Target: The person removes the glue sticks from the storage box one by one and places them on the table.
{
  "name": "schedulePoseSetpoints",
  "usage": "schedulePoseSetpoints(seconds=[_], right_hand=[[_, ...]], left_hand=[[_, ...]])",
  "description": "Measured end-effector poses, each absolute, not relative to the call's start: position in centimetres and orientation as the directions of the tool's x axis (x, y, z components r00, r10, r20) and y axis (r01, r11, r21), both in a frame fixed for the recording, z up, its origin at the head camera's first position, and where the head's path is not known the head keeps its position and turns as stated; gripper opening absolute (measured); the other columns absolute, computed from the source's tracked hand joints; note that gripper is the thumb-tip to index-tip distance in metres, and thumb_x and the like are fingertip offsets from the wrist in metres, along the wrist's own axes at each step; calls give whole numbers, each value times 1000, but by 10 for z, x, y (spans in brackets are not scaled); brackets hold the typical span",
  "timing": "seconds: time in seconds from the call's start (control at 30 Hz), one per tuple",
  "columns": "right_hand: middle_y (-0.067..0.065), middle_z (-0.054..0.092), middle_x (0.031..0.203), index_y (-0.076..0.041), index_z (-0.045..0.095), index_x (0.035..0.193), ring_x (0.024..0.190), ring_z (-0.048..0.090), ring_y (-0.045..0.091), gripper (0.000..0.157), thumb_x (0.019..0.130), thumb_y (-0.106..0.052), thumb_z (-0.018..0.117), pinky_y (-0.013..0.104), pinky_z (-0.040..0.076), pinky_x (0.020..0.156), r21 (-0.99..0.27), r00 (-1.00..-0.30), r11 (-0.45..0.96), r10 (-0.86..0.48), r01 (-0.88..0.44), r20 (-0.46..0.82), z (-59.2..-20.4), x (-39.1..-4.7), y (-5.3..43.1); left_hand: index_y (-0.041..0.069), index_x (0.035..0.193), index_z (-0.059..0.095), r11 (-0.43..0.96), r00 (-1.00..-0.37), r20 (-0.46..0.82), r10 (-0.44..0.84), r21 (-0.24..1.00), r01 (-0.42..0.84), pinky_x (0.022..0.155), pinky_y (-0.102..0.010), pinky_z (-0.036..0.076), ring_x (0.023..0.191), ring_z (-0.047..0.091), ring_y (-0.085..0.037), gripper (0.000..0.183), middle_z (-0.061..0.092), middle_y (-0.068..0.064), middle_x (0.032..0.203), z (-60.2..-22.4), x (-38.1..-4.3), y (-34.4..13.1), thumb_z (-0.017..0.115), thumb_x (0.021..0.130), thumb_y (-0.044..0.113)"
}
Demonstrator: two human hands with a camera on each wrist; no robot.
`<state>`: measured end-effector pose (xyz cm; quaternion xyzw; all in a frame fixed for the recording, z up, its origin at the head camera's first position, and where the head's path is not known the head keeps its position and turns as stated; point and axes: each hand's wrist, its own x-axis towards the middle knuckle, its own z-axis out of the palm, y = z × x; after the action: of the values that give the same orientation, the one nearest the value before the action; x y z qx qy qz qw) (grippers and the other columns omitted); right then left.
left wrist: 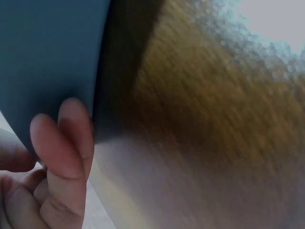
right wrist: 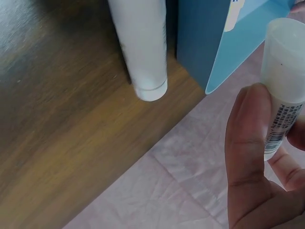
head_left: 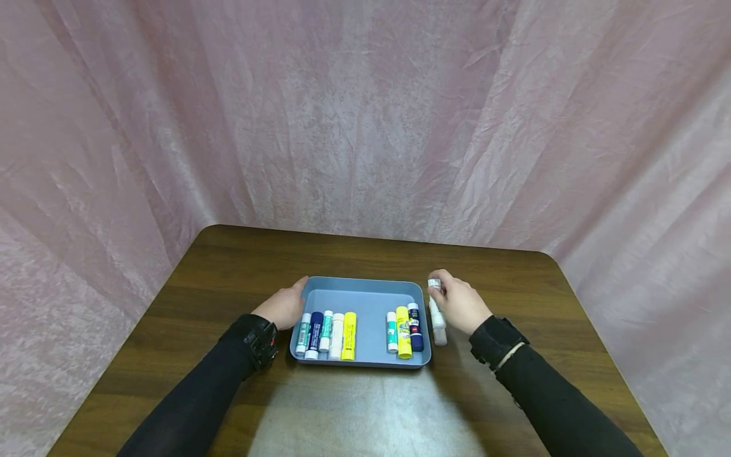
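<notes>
A blue-grey tray (head_left: 371,289) lies on the table with glue sticks in two groups. My left hand (head_left: 283,306) grips the tray's left side, its fingertips (left wrist: 75,117) against the outer wall. Beyond the tray's right wall, my right hand (head_left: 464,306) holds a white glue stick (right wrist: 288,78) with black print between thumb and fingers. Another white glue stick (right wrist: 143,47) lies on the table along that wall, just below the held one in the head view. The right group holds a teal-and-white stick (head_left: 391,333), a yellow one (head_left: 403,336) and a navy one (head_left: 415,327).
In the tray's left part, several glue sticks lie side by side, among them a navy one (head_left: 313,336), a white one (head_left: 336,336) and a yellow one (head_left: 349,336). The brown wooden table (head_left: 342,244) ends at a pink curtain (head_left: 354,127).
</notes>
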<state>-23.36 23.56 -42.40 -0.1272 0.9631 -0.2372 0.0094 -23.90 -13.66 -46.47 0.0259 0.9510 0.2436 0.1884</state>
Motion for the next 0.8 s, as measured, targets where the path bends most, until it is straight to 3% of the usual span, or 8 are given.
schedulePoseSetpoints(seconds=[0.33, 0.57, 0.8], right_hand=[[13, 69, 98, -5, 60, 129, 79, 59, 23, 29, 105, -21, 56, 40, 50, 71, -441, -973, 869, -225, -224, 51, -427, -235, 250], [12, 67, 94, -5, 60, 130, 77, 57, 23, 30, 105, -21, 56, 39, 47, 70, -436, -979, 878, -203, -198, 35, -431, -237, 259], [17, 69, 104, -4, 59, 133, 82, 60, 25, 33, 106, -22, 54, 43, 52, 76, -444, -984, 883, -179, -153, -16, -437, -240, 266]], left_hand=[[9, 164, 13, 885, -928, -347, 134, 463, -46, 77, -36, 49, 80, 65, -17, 60, 65, -19, 133, -466, -239, -137, 38, 110, 19], [10, 165, 11, 873, -920, -370, 126, 482, -74, 66, -35, 47, 68, 64, -18, 61, 70, -16, 119, -467, -240, -137, 37, 110, 20], [9, 164, 12, 882, -924, -360, 126, 468, -62, 87, -40, 49, 97, 65, -21, 61, 54, -21, 149, -470, -243, -137, 38, 110, 21]])
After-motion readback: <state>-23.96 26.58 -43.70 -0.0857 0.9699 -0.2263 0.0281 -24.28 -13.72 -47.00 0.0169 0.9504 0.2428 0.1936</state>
